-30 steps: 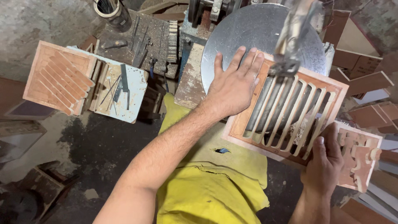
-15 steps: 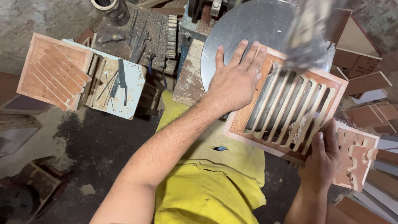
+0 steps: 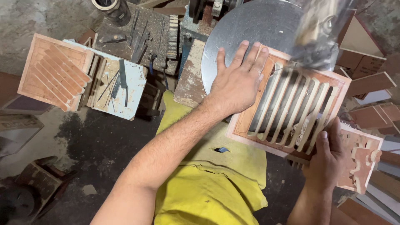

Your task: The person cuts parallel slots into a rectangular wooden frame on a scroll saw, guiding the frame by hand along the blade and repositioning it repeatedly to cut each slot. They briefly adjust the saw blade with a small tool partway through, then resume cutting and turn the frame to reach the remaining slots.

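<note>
Matt reddish wooden slatted panel (image 3: 291,104); dull grey metal disc (image 3: 250,33).

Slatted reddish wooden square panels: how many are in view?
2. One slatted reddish wooden square panel lies on the round metal table under both hands; another rests far left. Others may be hidden.

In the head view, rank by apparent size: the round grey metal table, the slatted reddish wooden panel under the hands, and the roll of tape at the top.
1. Round grey metal table, though partly covered.
2. Slatted reddish wooden panel, close behind it.
3. Roll of tape, clearly smallest.
</note>
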`<state>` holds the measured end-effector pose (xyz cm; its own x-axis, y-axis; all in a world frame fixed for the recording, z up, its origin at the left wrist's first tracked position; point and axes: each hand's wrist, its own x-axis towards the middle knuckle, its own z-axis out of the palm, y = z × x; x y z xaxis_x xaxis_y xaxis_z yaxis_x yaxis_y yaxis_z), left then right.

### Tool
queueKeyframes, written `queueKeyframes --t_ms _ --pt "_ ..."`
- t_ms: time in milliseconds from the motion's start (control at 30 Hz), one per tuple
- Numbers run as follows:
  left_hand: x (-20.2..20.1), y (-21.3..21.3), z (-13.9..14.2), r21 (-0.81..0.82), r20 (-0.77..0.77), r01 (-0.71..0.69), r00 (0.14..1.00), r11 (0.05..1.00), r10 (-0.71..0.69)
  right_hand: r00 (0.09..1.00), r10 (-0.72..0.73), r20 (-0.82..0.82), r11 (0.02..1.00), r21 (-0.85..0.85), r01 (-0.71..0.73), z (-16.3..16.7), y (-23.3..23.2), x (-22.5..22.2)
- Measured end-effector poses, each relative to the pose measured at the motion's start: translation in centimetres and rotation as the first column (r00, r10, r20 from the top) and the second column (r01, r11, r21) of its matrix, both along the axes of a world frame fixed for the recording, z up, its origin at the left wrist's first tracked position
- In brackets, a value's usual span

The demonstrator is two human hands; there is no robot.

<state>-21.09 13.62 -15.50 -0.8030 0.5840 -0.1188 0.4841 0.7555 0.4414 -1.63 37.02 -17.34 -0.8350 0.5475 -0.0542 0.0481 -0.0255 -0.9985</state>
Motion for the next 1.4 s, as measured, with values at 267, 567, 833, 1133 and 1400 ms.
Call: queueKeyframes --t_ms 267,567,833,1133,1400 --pt "0.0 0.1 -0.2 0.023 -0.03 -0.019 0.999 1.0 0.02 0.999 0.03 0.016 0.997 0.067 -0.031 0.0 0.3 -0.2" --pt "-0.2 0.1 0.1 0.016 -0.036 -0.024 0.999 1.0 0.024 0.999 0.047 0.024 0.997 0.066 -0.049 0.6 -0.1 -0.5" --pt "-0.7 0.3 0.2 -0.031 -0.005 0.007 1.0 1.0 -0.007 0.999 0.042 0.031 0.997 0.064 -0.044 0.5 0.0 -0.7" --pt "-0.8 0.4 0.2 -0.048 -0.006 0.006 1.0 0.999 -0.007 0.999 0.032 0.013 0.999 0.022 -0.033 0.5 -0.1 -1.3" --pt "-1.2 0.7 0.1 -0.035 -0.042 -0.011 0.999 0.999 0.009 0.996 0.088 0.008 0.992 0.089 -0.088 1.2 0.0 -1.9"
